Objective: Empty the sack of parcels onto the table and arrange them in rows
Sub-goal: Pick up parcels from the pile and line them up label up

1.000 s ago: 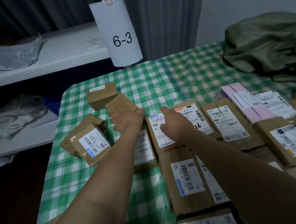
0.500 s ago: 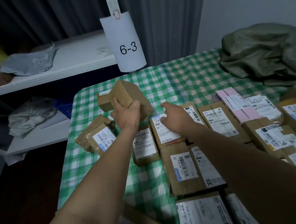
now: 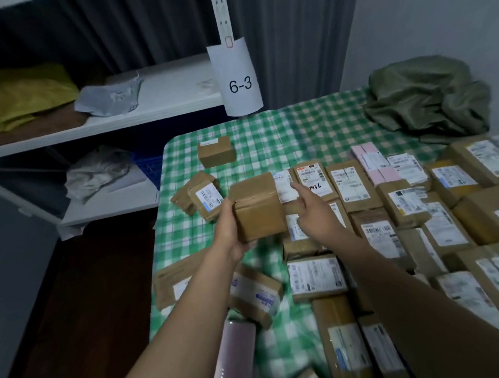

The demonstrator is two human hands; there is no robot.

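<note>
— What sort of room is it?

— Dim. A table under a green-and-white checked cloth [image 3: 311,126] stands against a grey pleated curtain [image 3: 291,25] and a pale wall. To the left are white shelves [image 3: 164,97], with a crumpled yellow cloth [image 3: 17,95] on the upper one. A white paper sign marked "6-3" [image 3: 237,78] hangs from the shelf post.

— And the sack?

— The olive-green woven sack [image 3: 427,105] lies slumped at the table's far right corner. Brown cardboard parcels with white labels [image 3: 350,185] lie in rows across the right half of the cloth. A small brown box [image 3: 216,150] sits alone near the far left corner.

— The hands?

— The left hand [image 3: 230,231] grips a plain brown cardboard box [image 3: 258,208] from below, thumb up its left side, holding it off the cloth. The right hand [image 3: 314,214] holds nothing. Its forefinger is stretched toward the labelled parcels and its other fingers are folded under.

— What has changed?

— A second ago that box lay on the cloth under the left hand, just beside the small one. Now it is lifted and closer to the person, with a taped seam facing up.
</note>
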